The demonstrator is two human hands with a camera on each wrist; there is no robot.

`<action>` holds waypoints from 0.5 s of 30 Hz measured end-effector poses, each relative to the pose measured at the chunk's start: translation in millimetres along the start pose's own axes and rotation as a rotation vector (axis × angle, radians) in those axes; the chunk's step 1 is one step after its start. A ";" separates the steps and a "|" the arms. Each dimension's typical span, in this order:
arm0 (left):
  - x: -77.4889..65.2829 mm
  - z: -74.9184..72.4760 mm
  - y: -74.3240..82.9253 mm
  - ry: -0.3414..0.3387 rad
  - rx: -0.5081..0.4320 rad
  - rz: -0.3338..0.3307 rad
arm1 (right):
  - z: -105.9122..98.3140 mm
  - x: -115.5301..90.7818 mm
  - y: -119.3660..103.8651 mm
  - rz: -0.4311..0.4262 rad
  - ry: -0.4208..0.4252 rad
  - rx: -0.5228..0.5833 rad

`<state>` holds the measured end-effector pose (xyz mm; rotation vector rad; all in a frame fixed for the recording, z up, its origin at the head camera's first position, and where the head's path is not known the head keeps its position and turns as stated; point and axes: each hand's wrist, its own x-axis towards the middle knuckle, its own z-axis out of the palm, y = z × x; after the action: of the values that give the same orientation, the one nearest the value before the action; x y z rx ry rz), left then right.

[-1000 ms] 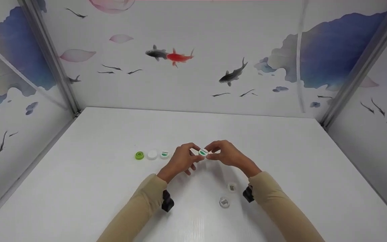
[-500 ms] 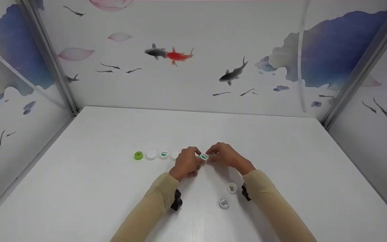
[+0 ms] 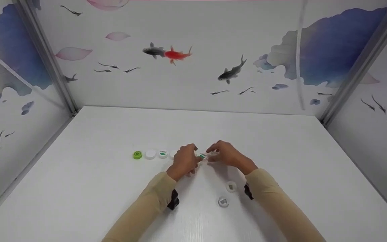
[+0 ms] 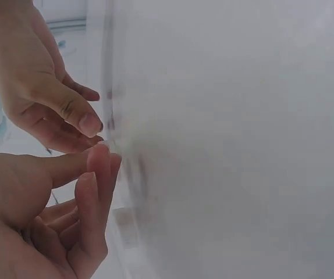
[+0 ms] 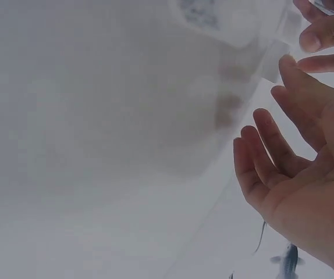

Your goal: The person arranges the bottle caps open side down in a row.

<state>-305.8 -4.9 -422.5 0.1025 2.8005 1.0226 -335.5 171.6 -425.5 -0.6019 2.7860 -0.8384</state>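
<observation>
A white bottle cap with green print [image 3: 203,155] lies on the table between both hands in the head view. My left hand [image 3: 185,159] has its thumb at the cap's near left edge, with the index finger raised apart from it. To the cap's right, my right hand [image 3: 225,154] holds its fingers spread, fingertips right beside the rim. The right wrist view shows the right hand [image 5: 312,145] with loosely parted fingers, one tip at the side of a white cap [image 5: 276,61]. Left of the left hand, another white cap [image 3: 173,155] is partly hidden by it.
The row continues leftward with a white-and-green cap [image 3: 163,154], a plain white cap [image 3: 151,154] and a green cap [image 3: 137,155]. Closer to the person lie two pale caps, one upper [image 3: 231,186] and one lower [image 3: 223,201]. Printed walls [image 3: 193,90] enclose the table [image 3: 113,195].
Both hands lowered the green-printed cap from a pinch between them to the table. The left index finger has lifted off it and the right fingers have parted from it.
</observation>
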 end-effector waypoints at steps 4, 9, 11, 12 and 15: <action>-14.9 -7.8 4.9 -0.018 0.013 0.090 | -12.2 -20.3 0.5 -0.021 0.002 0.022; -31.5 -10.8 1.9 -0.104 -0.005 0.248 | -21.9 -51.6 1.5 -0.059 0.000 0.043; -36.3 -10.8 -1.1 -0.135 -0.026 0.307 | -23.3 -64.6 3.7 -0.075 -0.001 0.051; -38.3 -10.5 -2.8 -0.146 -0.037 0.335 | -23.4 -70.8 4.9 -0.082 -0.002 0.056; -42.1 -8.2 -7.6 -0.169 -0.068 0.371 | -21.7 -87.2 9.6 -0.099 -0.012 0.067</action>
<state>-265.8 -21.0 -416.0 0.6874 2.6440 1.1203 -265.7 226.6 -409.0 -0.7363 2.7243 -0.9403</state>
